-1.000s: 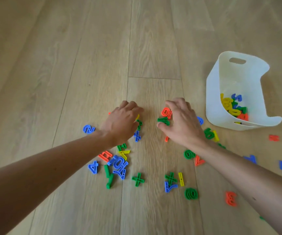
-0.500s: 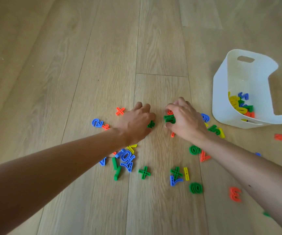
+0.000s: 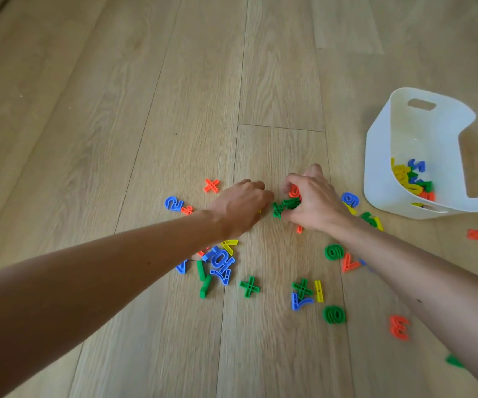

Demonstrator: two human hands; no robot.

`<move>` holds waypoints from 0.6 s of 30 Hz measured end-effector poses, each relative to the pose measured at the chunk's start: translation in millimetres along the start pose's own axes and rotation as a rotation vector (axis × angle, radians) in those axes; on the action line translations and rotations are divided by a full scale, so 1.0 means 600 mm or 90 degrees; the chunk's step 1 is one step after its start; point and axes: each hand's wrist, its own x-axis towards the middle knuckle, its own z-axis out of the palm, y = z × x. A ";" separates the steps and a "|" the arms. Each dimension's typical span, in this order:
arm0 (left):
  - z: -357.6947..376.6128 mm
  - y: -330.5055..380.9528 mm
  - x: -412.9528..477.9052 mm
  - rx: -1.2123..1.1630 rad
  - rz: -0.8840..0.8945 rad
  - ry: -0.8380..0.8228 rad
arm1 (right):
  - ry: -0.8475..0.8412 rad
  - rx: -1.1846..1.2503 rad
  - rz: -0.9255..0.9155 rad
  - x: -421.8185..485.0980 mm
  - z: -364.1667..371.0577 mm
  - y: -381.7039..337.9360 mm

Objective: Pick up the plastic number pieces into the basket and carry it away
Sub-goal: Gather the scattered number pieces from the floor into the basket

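Note:
Coloured plastic number pieces lie scattered on the wooden floor, with a blue cluster (image 3: 220,262) below my left wrist. My left hand (image 3: 240,205) is curled knuckles-up over pieces, and a yellow sliver shows under its fingers. Close to its right, my right hand (image 3: 313,202) grips a bunch of green and orange pieces (image 3: 290,200). One green piece (image 3: 276,209) sits between the two hands. The white basket (image 3: 378,173) stands at the right, tilted open toward me, with several pieces (image 3: 410,179) inside.
Loose pieces lie around both hands: an orange cross (image 3: 212,185), a blue 2 (image 3: 173,203), a green plus (image 3: 249,287), a green 9 (image 3: 334,251), a green 0 (image 3: 334,313) and an orange 3 (image 3: 399,327). Bare floor stretches away beyond the hands.
Both hands have drawn closer together, raking pieces toward the middle. The right hand has gathered the green and orange pieces into its grip. The orange cross is now uncovered at the left.

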 end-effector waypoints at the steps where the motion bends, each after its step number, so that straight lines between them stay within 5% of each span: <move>1: -0.004 -0.001 -0.002 -0.023 -0.011 0.013 | 0.005 0.015 -0.005 -0.002 -0.001 0.000; 7: -0.059 -0.050 -0.061 -0.199 -0.146 0.198 | 0.005 0.095 -0.078 -0.026 -0.012 -0.014; 18: -0.027 -0.135 -0.174 -0.015 -0.238 0.086 | -0.043 -0.086 -0.104 -0.029 0.014 -0.029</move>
